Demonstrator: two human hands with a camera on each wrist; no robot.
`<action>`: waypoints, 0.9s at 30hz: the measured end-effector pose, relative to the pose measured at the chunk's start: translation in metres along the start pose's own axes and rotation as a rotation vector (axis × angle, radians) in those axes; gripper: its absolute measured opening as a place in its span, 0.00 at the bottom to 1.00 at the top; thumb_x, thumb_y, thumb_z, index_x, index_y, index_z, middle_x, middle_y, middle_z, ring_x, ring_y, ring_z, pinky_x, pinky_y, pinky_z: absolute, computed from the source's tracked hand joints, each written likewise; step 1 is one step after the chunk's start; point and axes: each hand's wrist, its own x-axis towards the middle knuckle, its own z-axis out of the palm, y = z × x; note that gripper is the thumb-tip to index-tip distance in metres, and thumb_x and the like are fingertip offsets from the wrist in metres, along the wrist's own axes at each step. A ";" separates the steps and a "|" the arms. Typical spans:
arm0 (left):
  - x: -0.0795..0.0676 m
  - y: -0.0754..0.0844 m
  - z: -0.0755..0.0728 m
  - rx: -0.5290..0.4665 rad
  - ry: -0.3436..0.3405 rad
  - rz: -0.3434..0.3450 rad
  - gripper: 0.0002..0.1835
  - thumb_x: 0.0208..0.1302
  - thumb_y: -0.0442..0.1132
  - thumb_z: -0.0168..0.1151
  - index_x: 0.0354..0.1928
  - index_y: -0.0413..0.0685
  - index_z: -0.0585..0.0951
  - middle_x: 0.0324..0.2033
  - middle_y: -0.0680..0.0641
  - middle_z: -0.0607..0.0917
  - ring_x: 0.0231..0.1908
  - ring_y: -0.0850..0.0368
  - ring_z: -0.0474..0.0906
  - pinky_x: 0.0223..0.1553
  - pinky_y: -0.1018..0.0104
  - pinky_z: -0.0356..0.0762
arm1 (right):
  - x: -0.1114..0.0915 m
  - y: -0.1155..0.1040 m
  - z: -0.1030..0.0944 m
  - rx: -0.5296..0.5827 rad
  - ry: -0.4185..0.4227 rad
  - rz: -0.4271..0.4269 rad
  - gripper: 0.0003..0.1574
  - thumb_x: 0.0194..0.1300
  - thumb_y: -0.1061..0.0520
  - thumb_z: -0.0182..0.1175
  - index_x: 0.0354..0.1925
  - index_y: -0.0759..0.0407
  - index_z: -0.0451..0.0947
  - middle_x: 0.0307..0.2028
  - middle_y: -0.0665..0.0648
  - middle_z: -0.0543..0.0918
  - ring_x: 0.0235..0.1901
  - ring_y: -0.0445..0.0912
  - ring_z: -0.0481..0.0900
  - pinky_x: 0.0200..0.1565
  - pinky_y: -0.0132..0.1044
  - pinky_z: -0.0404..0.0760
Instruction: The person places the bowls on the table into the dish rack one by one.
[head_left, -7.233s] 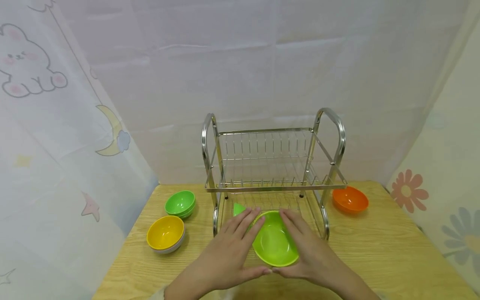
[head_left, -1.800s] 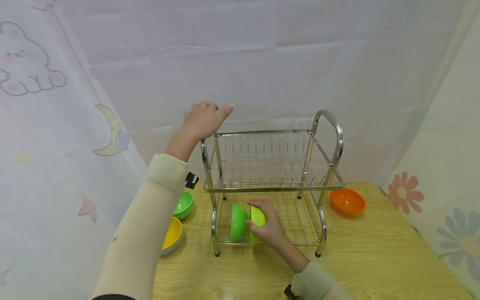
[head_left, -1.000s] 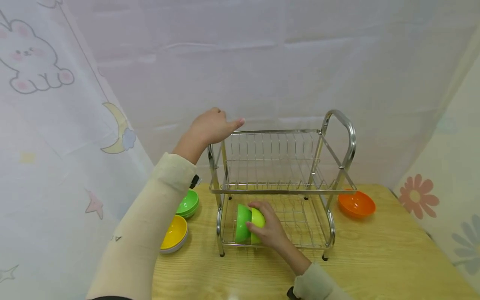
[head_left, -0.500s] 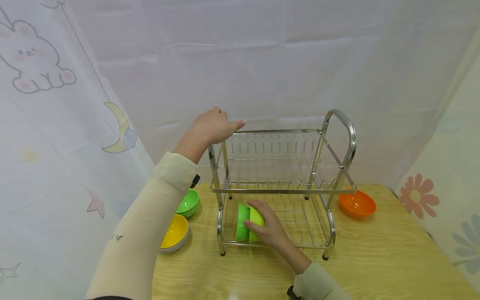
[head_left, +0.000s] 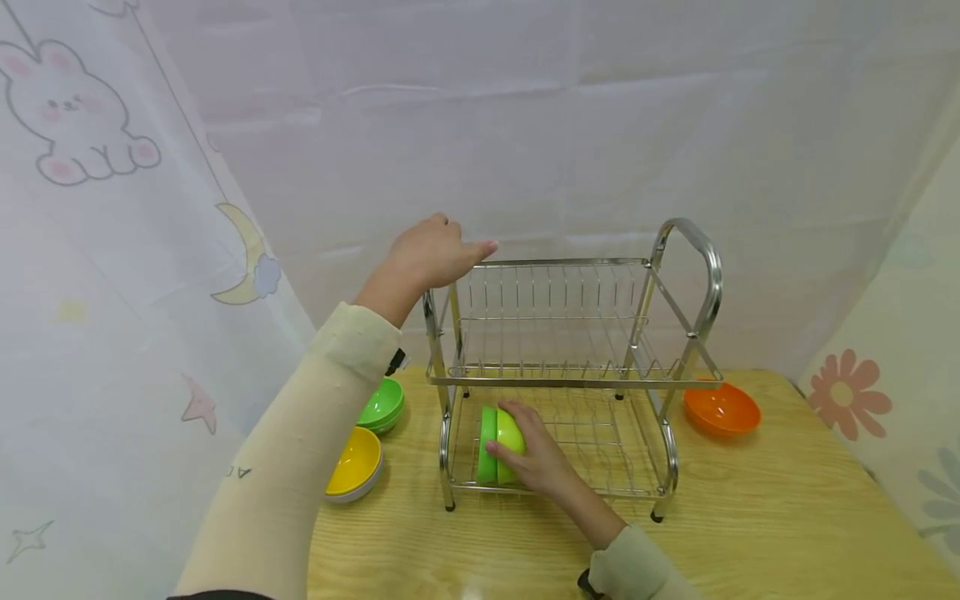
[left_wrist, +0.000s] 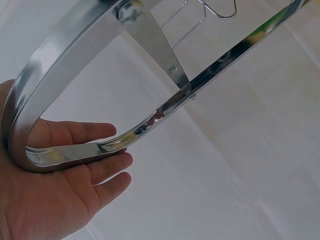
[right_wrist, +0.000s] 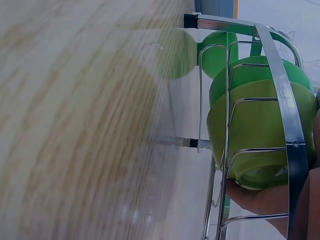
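Right hand in the lower tier of the dish rack, fingers curled round the yellow-green bowl, which stands on edge among the wires at the tier's left end. Just to its left, touching or nearly so, a green bowl, also on edge. From the right wrist view, both bowls nested side by side behind the rack's wires, the yellow-green bowl nearer, the green bowl behind it, part of the hand under the nearer one's base.

Left hand up on the rack's left handle, palm laid over the top of the chrome loop. From the left wrist view, fingers nearly straight beneath the loop, thumb along its inner side, relaxed rather than clenched round it.

Rack standing towards the back of the desk, near its middle. Upper tier with only bare wires showing. Near the desk's left edge, a stack of green bowls and, in front of it, a yellow bowl sitting in a pale one. Near the right edge, just beside the rack's right legs, an orange bowl, mouth up.
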 end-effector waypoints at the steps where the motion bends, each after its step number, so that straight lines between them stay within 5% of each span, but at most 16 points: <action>1: 0.000 0.000 0.000 0.005 0.000 -0.001 0.49 0.73 0.73 0.35 0.77 0.39 0.59 0.79 0.39 0.52 0.77 0.41 0.50 0.75 0.45 0.56 | 0.000 0.000 0.000 0.000 -0.005 0.002 0.44 0.69 0.43 0.66 0.75 0.51 0.61 0.71 0.63 0.64 0.45 0.49 0.76 0.40 0.40 0.81; 18: 0.002 0.011 -0.004 0.034 0.001 0.004 0.46 0.74 0.72 0.34 0.77 0.44 0.62 0.79 0.39 0.50 0.77 0.41 0.51 0.75 0.45 0.56 | -0.003 0.000 -0.014 0.058 0.042 0.076 0.44 0.73 0.43 0.60 0.78 0.51 0.56 0.68 0.64 0.67 0.45 0.51 0.74 0.43 0.44 0.80; 22: 0.005 0.015 -0.003 0.036 -0.004 0.004 0.46 0.74 0.72 0.34 0.78 0.45 0.61 0.80 0.39 0.49 0.77 0.41 0.51 0.75 0.45 0.56 | -0.009 0.002 -0.021 0.029 0.065 0.049 0.41 0.75 0.43 0.57 0.77 0.56 0.57 0.71 0.65 0.66 0.58 0.60 0.74 0.58 0.58 0.78; 27: 0.006 0.017 -0.001 0.043 -0.016 0.010 0.46 0.74 0.72 0.33 0.78 0.44 0.61 0.80 0.39 0.49 0.77 0.41 0.51 0.75 0.45 0.56 | -0.025 0.004 -0.037 -0.053 0.086 -0.037 0.39 0.77 0.45 0.56 0.76 0.59 0.59 0.74 0.67 0.62 0.72 0.68 0.61 0.65 0.70 0.65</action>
